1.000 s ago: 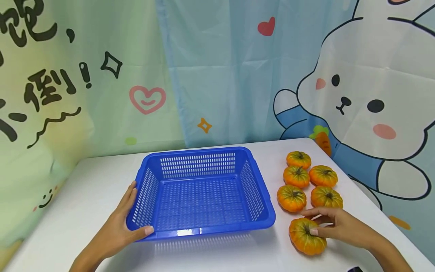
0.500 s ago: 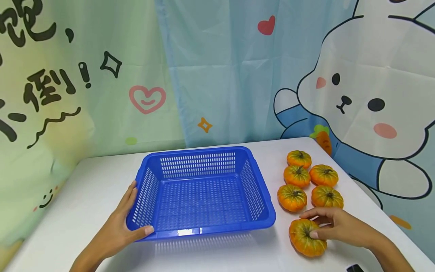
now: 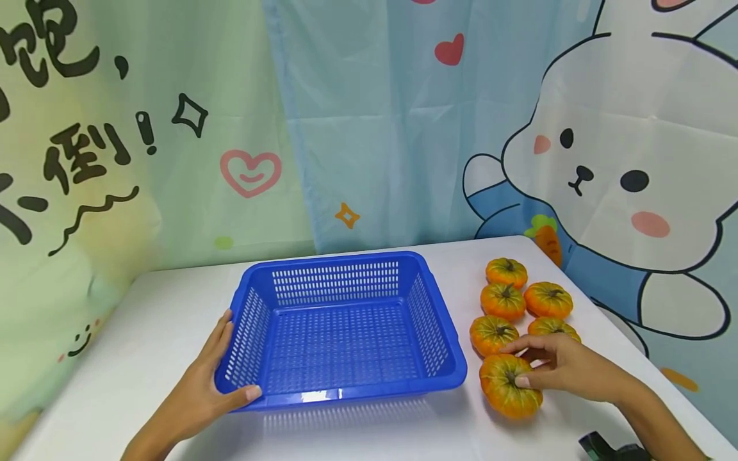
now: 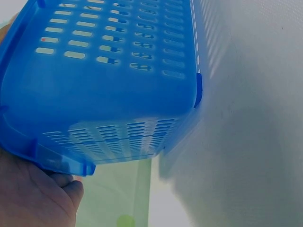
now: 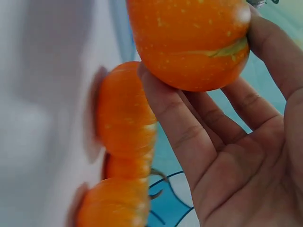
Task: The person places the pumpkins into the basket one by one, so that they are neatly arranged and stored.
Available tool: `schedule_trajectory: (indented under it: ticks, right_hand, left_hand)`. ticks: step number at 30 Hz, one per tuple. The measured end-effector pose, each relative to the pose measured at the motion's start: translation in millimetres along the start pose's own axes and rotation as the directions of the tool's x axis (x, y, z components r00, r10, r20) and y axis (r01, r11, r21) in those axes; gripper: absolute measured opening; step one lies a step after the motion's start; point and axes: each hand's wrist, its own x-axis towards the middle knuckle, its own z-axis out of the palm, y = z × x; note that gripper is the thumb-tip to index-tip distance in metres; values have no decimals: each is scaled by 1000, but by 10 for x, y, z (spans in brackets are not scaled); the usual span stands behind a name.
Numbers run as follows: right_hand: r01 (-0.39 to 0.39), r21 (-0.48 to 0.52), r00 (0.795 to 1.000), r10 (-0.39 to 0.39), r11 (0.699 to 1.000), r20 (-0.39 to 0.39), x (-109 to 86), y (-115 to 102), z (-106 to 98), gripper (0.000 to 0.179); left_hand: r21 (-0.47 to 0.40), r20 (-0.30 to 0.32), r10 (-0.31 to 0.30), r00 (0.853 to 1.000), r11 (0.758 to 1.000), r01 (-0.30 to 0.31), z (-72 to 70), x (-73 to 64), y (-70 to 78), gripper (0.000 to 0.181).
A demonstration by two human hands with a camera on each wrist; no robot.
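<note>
A blue plastic basket with slotted walls stands on the white table, with nothing in it. My left hand grips its near left corner, thumb over the front rim and fingers along the left side. In the left wrist view, part of that hand shows at the basket's rim. My right hand pinches a small orange pumpkin with green-yellow streaks, thumb close to its stem. The right wrist view shows the fingers and thumb around this pumpkin, which is raised off the tabletop.
Several more small pumpkins sit in two loose rows to the right of the basket. A dark object lies at the bottom edge, near the right wrist. Behind the table hangs a printed curtain.
My right hand has lifted the nearest pumpkin and moved it slightly up and left in the head view. The left hand and the basket stay in place.
</note>
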Motion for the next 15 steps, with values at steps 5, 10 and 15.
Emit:
schedule_trajectory:
  ticks: [5, 10, 15]
  right_hand:
    - [30, -39, 997, -32, 999, -64, 81, -128, -52, 41]
    - [6, -100, 984, -24, 995, -178, 140, -243, -72, 42]
    - [3, -164, 959, -50, 987, -281, 191, -331, -79, 44]
  left_hand:
    - [-9, -4, 5, 1000, 1000, -5, -10, -8, -2, 112]
    - [-16, -1, -3, 1000, 1000, 3, -5, -11, -7, 112]
    - [12, 5, -13, 1000, 1000, 13, 1, 0, -6, 112]
